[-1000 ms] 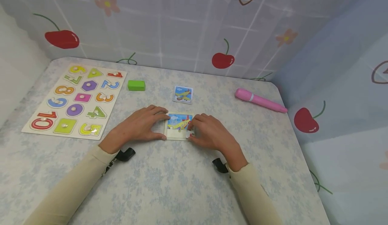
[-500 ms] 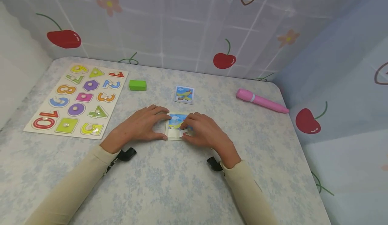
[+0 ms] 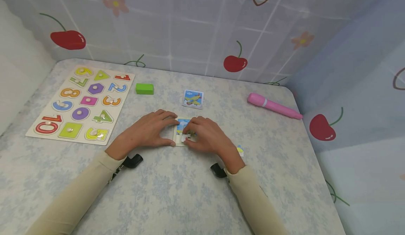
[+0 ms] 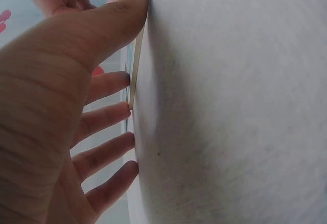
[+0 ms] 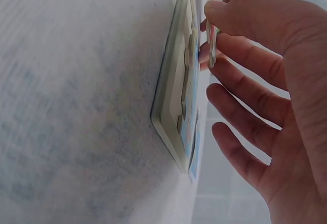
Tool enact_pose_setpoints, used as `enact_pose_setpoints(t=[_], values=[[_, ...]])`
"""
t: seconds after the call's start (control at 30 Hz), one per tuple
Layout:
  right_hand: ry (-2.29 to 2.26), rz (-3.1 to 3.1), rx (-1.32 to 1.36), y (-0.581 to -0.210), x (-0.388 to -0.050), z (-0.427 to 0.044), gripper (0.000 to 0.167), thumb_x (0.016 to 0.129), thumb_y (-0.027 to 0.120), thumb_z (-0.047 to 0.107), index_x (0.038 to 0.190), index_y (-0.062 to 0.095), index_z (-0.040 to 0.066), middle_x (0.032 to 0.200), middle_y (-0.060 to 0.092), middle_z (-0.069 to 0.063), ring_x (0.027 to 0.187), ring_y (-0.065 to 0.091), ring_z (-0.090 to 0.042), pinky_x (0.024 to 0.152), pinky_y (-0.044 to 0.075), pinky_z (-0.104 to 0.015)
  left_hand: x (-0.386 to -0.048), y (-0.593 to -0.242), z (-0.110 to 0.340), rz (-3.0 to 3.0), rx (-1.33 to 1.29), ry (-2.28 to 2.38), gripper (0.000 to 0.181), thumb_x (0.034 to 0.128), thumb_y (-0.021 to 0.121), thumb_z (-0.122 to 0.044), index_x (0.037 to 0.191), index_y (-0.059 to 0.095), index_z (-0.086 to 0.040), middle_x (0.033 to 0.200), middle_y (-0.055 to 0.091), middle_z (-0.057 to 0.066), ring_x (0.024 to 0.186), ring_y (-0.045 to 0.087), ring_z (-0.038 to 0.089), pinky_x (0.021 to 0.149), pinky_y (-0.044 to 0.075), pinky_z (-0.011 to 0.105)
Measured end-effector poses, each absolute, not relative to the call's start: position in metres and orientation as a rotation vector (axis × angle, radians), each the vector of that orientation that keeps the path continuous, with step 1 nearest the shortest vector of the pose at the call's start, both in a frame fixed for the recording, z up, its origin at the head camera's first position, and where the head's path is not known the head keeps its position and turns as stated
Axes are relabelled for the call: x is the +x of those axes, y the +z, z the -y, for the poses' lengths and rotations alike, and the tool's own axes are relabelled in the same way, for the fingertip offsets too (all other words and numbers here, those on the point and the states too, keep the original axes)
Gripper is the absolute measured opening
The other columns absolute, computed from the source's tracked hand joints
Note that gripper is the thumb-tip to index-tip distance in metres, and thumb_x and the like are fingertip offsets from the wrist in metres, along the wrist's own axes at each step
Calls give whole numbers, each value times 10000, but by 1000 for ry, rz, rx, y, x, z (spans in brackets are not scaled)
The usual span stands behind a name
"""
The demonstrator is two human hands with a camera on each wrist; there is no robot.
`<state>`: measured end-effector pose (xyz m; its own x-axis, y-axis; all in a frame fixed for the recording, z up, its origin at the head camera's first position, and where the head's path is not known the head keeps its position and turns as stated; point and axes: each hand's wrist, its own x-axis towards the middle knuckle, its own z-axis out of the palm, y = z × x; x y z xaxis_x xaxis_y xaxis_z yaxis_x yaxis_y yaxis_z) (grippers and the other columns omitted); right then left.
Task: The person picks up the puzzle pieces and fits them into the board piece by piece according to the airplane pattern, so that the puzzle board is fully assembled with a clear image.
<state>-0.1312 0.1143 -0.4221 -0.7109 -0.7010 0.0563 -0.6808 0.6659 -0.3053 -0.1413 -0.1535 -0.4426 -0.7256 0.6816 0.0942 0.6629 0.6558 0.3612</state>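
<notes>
My left hand (image 3: 145, 131) holds the left side of a small puzzle board (image 3: 178, 140), thumb at the near corner and index finger at the far one. The left wrist view shows the thumb on the board's edge (image 4: 136, 63) and fingertips down at the table. Between thumb and fingers, my right hand (image 3: 207, 135) pinches a puzzle piece (image 5: 212, 47), held just above the board. Fitted pieces form a blue and yellow picture, partly hidden by the right hand. The board's near strip is bare at the left. A loose piece (image 3: 240, 151) lies beside the right wrist.
Behind the board lies an airplane picture card (image 3: 193, 99). A green block (image 3: 145, 89) and a number-and-shape peg board (image 3: 95, 112) are to the left. A pink stick-like object (image 3: 274, 106) lies at the right, near the table's edge. Printed curtains stand behind and to the right.
My right hand has moved left over the board with the pinched piece, covering more of the picture. The loose piece by the right wrist has come into sight. The left hand stays put.
</notes>
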Motion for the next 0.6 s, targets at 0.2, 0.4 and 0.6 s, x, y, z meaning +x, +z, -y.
enact_pose_setpoints(t=[0.2, 0.4, 0.6], values=[[-449, -2808, -1180, -425, -131, -110, 239, 947, 842, 354, 1141, 814, 217, 1150, 718, 44, 1056, 643, -167, 879, 546, -358, -142, -443, 153, -2813, 1142, 578, 778, 854, 858, -624, 1459, 677, -171, 1541, 561, 58, 1395, 535, 303, 1056, 514, 534], [-415, -2803, -1203, -427, -131, -106, 245, 967, 827, 353, 1169, 812, 214, 1194, 720, 31, 1125, 658, -189, 924, 552, -380, -142, -443, 153, -2813, 1139, 574, 778, 854, 855, -630, 1458, 679, -173, 1539, 562, 59, 1394, 538, 304, 1059, 514, 533], [-390, -2788, -1208, -426, -128, -100, 250, 985, 813, 349, 1192, 803, 208, 1243, 717, 26, 1188, 656, -208, 974, 551, -401, -142, -443, 154, -2821, 1142, 569, 789, 851, 851, -641, 1456, 677, -166, 1543, 560, 66, 1395, 537, 311, 1050, 518, 541]])
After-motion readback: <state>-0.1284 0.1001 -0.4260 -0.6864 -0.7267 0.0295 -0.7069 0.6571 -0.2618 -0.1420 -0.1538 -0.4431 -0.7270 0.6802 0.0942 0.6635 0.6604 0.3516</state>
